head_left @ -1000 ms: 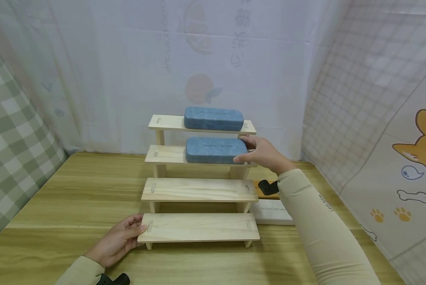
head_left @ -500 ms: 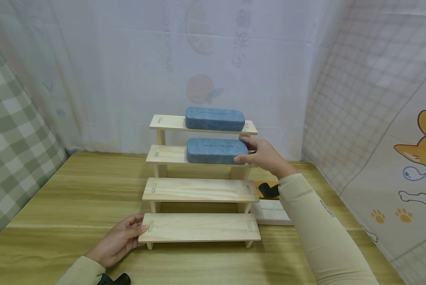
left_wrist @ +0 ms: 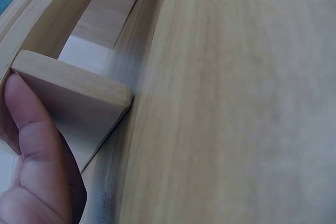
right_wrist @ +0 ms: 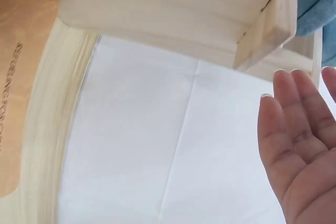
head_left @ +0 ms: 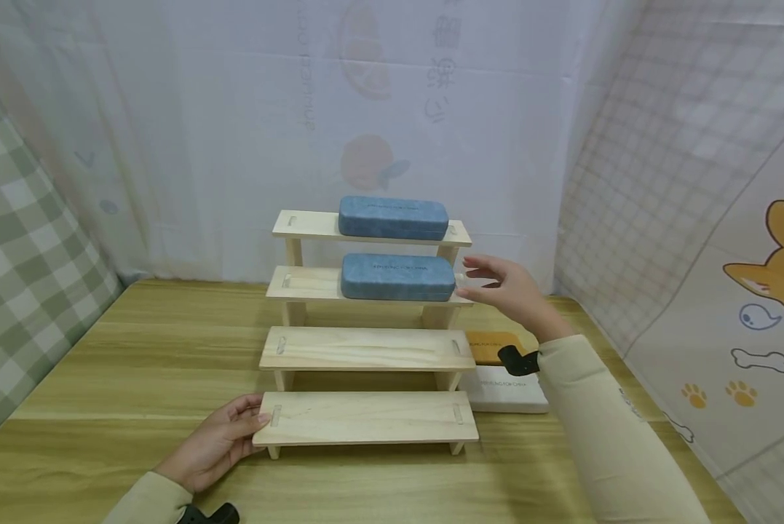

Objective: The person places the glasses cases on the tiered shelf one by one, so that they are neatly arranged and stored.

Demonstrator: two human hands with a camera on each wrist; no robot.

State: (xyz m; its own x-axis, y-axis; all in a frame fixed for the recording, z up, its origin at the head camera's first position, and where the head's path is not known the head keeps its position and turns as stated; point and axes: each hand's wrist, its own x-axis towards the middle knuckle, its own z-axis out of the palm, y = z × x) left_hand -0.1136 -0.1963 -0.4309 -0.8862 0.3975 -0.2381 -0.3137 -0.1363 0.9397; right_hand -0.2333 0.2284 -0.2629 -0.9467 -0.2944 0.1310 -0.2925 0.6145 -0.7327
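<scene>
A four-step wooden display stand (head_left: 368,349) stands on the table. One blue glasses case (head_left: 394,218) lies on its top step, toward the right. On the step below sits a second blue glasses case (head_left: 397,278), lined up under the first. My left hand (head_left: 218,445) grips the left end of the lowest step, thumb on top; its wrist view shows a finger beside the step's leg (left_wrist: 73,77). Just right of the second case, my right hand (head_left: 509,295) is held with fingers extended and nothing in them. The right wrist view shows these fingers (right_wrist: 286,114) apart from the stand.
An orange case (head_left: 493,345) and a white case (head_left: 506,391) lie on the wooden table (head_left: 136,349) to the right of the stand, partly behind it. A white curtain (head_left: 221,145) hangs behind, with patterned cloth (head_left: 680,145) along the right side.
My right hand has let go of the second blue glasses case and drawn back to the right. That case stays on its step. The left hand has kept its grip.
</scene>
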